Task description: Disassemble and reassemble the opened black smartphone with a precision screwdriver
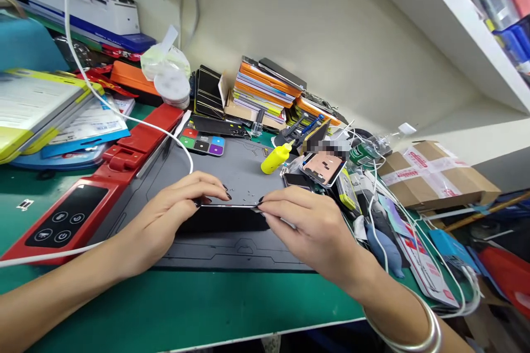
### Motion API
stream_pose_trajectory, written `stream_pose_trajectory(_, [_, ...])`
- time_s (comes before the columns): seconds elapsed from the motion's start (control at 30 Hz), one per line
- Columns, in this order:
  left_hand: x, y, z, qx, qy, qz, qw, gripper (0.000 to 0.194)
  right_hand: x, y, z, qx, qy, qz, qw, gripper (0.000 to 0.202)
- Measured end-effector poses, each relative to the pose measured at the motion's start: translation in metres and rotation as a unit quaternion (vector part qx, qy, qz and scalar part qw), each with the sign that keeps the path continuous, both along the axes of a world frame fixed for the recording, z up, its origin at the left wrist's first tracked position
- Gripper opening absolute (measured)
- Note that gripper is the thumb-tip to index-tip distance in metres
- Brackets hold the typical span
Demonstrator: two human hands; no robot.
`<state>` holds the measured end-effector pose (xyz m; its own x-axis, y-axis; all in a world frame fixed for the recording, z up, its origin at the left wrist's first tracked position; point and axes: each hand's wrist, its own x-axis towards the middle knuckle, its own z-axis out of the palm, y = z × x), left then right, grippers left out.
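A grey work mat (232, 171) is lying across the green bench (174, 309), and on its near middle a dark, flat phone (226, 214) is being held up on edge between both hands. The left hand (165, 218) is curling over the phone's left end, fingers narrowed onto its top edge; the right hand (308, 229) is pinching the right end the same way, thumb hidden below. Judging by its thin slab shape, the phone is looking stiff, light and smooth, probably slippery and easy to crack at the glass, so the short ends and edges are seeming the safest places to grip. To the far right a taped cardboard box (439, 174) is sitting shut, its contents hidden. A small parts tray (202, 143) at the mat's far left is showing coloured squares. A yellow bottle (275, 159) is lying tilted on the far side of the mat, its fill not visible
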<state>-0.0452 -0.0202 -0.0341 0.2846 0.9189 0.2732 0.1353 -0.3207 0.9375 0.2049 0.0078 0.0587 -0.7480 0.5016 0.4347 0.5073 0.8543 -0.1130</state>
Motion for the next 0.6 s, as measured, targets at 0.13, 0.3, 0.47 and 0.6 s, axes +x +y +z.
stream_pose_trajectory(0.13, [0.0002, 0.0011, 0.0033, -0.003, -0.001, 0.000, 1.000, 0.039, -0.0021, -0.0007, 0.0007, 0.012, -0.019, -0.006, 1.000, 0.013])
stream_pose_trajectory(0.3, [0.0016, 0.0017, 0.0069, -0.008, 0.011, 0.006, 1.000, 0.040, -0.0048, -0.0031, 0.0034, 0.010, -0.047, -0.011, 0.999, 0.015])
stream_pose_trajectory(0.47, [0.0016, 0.0023, 0.0077, 0.002, 0.023, 0.007, 1.000, 0.042, -0.0054, -0.0065, 0.0059, 0.011, -0.058, -0.010, 0.998, 0.016])
stream_pose_trajectory(0.6, [0.0009, 0.0020, 0.0067, 0.004, 0.028, 0.007, 1.000, 0.043, -0.0045, -0.0078, 0.0052, 0.014, -0.056, -0.015, 0.998, 0.017])
